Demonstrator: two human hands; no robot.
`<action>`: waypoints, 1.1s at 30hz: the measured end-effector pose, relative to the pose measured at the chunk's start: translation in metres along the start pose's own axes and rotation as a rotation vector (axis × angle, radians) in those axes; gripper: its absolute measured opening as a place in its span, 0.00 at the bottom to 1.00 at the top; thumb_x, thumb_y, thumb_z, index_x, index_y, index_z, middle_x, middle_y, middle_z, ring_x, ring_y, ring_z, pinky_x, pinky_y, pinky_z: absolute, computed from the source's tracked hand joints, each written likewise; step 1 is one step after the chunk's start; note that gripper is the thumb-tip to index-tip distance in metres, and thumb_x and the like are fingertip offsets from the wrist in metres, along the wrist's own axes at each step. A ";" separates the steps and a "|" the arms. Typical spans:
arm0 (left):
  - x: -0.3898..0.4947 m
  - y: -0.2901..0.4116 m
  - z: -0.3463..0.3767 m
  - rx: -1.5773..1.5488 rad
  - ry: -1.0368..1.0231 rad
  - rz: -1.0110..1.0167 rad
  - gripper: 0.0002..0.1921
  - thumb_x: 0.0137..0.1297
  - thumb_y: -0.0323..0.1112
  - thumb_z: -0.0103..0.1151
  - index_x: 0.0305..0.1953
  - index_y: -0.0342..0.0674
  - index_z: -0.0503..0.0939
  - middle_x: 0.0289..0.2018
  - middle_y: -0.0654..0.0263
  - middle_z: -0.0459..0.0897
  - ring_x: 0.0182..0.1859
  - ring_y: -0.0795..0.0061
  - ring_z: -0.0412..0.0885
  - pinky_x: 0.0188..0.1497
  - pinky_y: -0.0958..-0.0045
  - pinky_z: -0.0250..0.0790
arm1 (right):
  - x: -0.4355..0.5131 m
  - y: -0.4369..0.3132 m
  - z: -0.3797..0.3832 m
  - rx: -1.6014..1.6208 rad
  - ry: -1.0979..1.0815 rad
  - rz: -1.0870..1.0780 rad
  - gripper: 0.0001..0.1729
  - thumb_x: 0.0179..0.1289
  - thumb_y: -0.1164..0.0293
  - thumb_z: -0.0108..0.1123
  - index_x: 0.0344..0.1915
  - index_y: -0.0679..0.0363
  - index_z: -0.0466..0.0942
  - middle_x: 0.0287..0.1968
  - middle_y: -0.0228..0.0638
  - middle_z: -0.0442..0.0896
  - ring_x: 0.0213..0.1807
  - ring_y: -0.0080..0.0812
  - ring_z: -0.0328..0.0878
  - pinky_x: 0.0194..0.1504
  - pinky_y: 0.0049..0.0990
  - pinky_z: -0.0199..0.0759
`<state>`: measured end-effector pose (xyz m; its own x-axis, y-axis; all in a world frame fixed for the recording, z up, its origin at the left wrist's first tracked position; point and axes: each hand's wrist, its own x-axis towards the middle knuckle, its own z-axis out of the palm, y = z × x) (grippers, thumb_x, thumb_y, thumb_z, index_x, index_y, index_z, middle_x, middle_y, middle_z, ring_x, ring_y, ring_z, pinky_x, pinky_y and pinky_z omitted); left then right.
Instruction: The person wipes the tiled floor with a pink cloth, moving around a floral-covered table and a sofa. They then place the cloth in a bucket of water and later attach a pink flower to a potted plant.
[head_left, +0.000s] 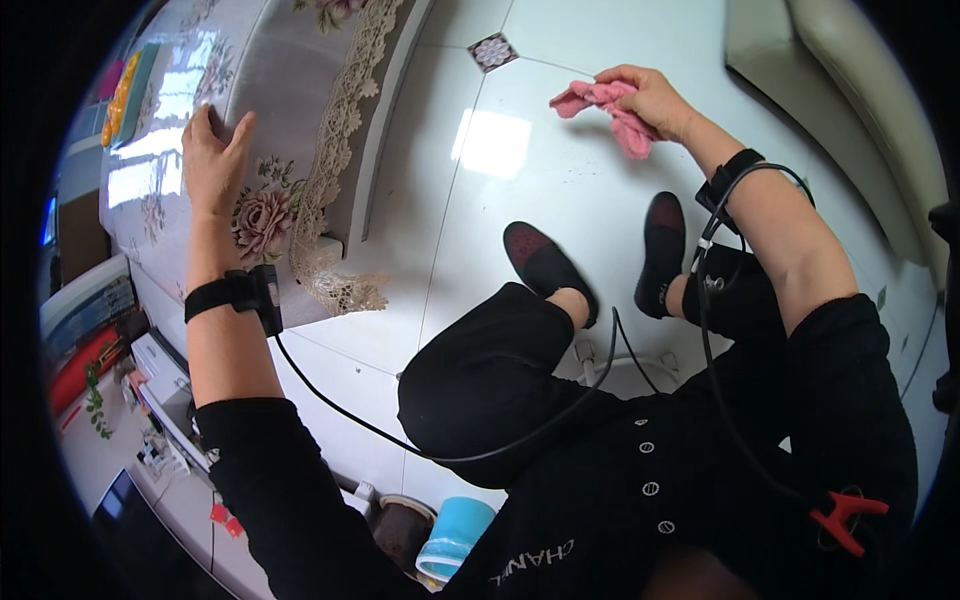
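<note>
A crumpled pink cloth hangs from my right hand, pinched between thumb and fingers above the white tiled floor. On the left, my left hand rests on or just over a table covered by a floral tablecloth with a lace edge; contact cannot be made out. Its thumb and fingers are apart and nothing shows between them. The tabletop at the far left is glossy and reflects light.
A beige leather-like seat stands at the upper right. Lower left are a desk with a dark screen, a blue bucket and a brown pot. Black cables run from both wristbands across my lap.
</note>
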<state>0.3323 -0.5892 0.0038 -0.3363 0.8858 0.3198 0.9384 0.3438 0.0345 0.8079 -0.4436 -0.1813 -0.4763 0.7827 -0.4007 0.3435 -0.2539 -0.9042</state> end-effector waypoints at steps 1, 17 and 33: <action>-0.002 0.001 -0.005 -0.138 0.009 -0.011 0.39 0.57 0.59 0.63 0.59 0.29 0.70 0.56 0.47 0.74 0.58 0.53 0.72 0.59 0.62 0.65 | -0.008 -0.010 -0.012 -0.017 0.040 -0.026 0.25 0.53 0.86 0.49 0.52 0.64 0.78 0.43 0.36 0.81 0.38 0.25 0.78 0.39 0.23 0.77; -0.348 0.138 -0.156 -0.758 -0.201 0.045 0.30 0.62 0.37 0.62 0.63 0.33 0.67 0.61 0.53 0.71 0.65 0.58 0.67 0.69 0.63 0.54 | -0.166 -0.049 -0.141 -0.185 0.395 -0.153 0.18 0.59 0.82 0.56 0.50 0.64 0.78 0.43 0.34 0.82 0.41 0.25 0.78 0.43 0.23 0.74; -0.514 0.165 -0.197 -0.441 0.139 -0.150 0.29 0.56 0.34 0.64 0.59 0.31 0.70 0.58 0.48 0.73 0.60 0.47 0.70 0.63 0.57 0.62 | -0.202 -0.092 -0.051 -0.440 0.203 -0.347 0.17 0.57 0.70 0.66 0.45 0.67 0.80 0.38 0.38 0.84 0.36 0.28 0.80 0.39 0.27 0.76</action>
<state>0.6754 -1.0491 0.0323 -0.4849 0.7760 0.4033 0.8346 0.2729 0.4785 0.9139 -0.5491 -0.0100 -0.4711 0.8819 -0.0166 0.5192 0.2620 -0.8135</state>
